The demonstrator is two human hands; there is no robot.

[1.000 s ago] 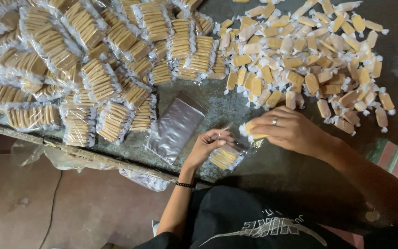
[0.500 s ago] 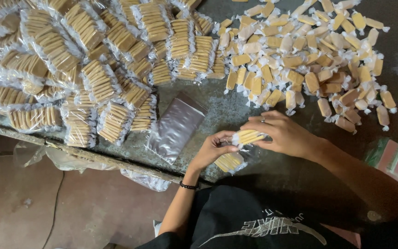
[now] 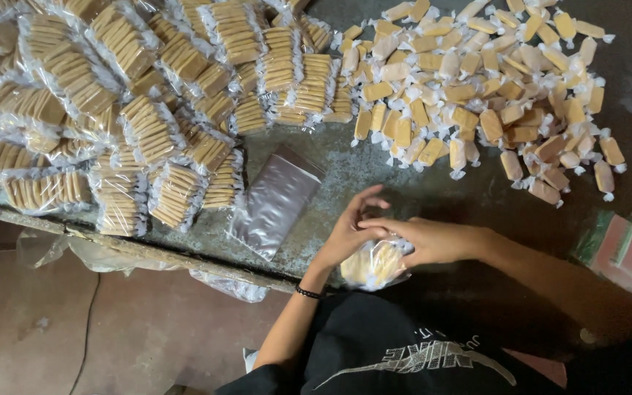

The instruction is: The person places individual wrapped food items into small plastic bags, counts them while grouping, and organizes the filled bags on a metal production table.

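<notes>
Two hands are closed on a clear bag of wrapped candies [image 3: 376, 265] at the table's near edge: the left hand [image 3: 349, 235] from the left, the right hand [image 3: 427, 240] over its top. A stack of empty plastic bags [image 3: 276, 199] lies just beside

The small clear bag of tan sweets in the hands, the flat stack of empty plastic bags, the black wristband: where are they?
Small clear bag of tan sweets [image 3: 374, 265], head view, bulging middle.
Flat stack of empty plastic bags [image 3: 276, 201], head view, centre.
Black wristband [image 3: 307, 292], head view, band on left wrist.
</notes>
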